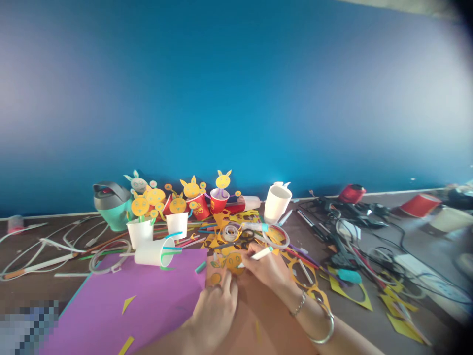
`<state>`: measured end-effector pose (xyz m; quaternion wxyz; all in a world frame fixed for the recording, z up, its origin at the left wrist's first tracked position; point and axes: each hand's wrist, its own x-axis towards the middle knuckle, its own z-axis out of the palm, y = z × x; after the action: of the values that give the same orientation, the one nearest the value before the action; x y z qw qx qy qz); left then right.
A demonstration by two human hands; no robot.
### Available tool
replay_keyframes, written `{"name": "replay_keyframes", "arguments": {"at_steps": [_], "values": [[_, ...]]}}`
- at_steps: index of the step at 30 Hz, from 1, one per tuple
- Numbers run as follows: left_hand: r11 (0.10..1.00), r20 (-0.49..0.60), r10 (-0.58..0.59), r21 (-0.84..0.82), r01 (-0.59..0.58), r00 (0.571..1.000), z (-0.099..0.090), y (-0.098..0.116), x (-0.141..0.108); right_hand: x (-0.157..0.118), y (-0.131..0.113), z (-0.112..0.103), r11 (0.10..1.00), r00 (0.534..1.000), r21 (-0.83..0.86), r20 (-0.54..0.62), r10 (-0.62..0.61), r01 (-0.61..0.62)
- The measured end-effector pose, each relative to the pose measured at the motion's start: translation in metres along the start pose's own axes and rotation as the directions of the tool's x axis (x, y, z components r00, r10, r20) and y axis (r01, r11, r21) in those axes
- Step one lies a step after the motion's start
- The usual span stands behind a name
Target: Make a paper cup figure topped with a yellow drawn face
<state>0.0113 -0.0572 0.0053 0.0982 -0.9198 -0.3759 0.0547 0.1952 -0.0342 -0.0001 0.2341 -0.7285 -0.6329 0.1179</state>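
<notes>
My right hand (258, 264) is closed around a white marker with a green end (262, 253). Its tip points down at a yellow paper animal-face cutout (232, 260) with a drawn face. My left hand (218, 305) reaches in from below, fingers stretched out, fingertips pressing at the cutout's lower edge and holding nothing. The cutout lies on an orange sheet (254, 315). Beside it is a small round yellow piece (216, 278). A teal marker cap (201, 267) lies just left of these pieces, on the border with the purple sheet (148, 301).
Finished yellow animal faces (140, 204) stand in paper cups at the back left. A white cup (155, 252) lies tipped over. Tape rolls (275, 236) and yellow scraps sit behind my hands. Cables and a black glue gun (342, 254) crowd the right. A teal container (114, 209) stands left.
</notes>
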Motion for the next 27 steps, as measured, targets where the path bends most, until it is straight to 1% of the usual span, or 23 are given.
{"name": "replay_keyframes", "arguments": {"at_steps": [6, 9, 13, 20, 27], "values": [[1.000, -0.005, 0.006, -0.018, -0.006, 1.000, 0.001, -0.001, 0.001, 0.000, 0.000, 0.001, 1.000, 1.000, -0.005, -0.013, -0.017, 0.017], [1.000, -0.022, 0.005, -0.002, -0.005, 1.000, 0.003, -0.001, 0.000, 0.000, 0.001, 0.000, 0.999, 0.999, -0.024, -0.012, -0.038, 0.037], [1.000, -0.023, 0.004, 0.010, -0.003, 1.000, 0.004, 0.000, 0.000, 0.000, 0.004, 0.003, 0.999, 0.999, -0.042, -0.027, -0.036, 0.035], [1.000, -0.003, 0.000, -0.005, 0.000, 1.000, 0.001, 0.000, 0.000, 0.003, 0.008, 0.015, 0.998, 0.995, 0.035, -0.079, -0.055, 0.058], [1.000, -0.021, 0.000, -0.003, 0.000, 1.000, 0.002, 0.001, -0.001, 0.002, 0.009, 0.012, 0.997, 0.996, 0.054, -0.064, -0.057, 0.060]]}}
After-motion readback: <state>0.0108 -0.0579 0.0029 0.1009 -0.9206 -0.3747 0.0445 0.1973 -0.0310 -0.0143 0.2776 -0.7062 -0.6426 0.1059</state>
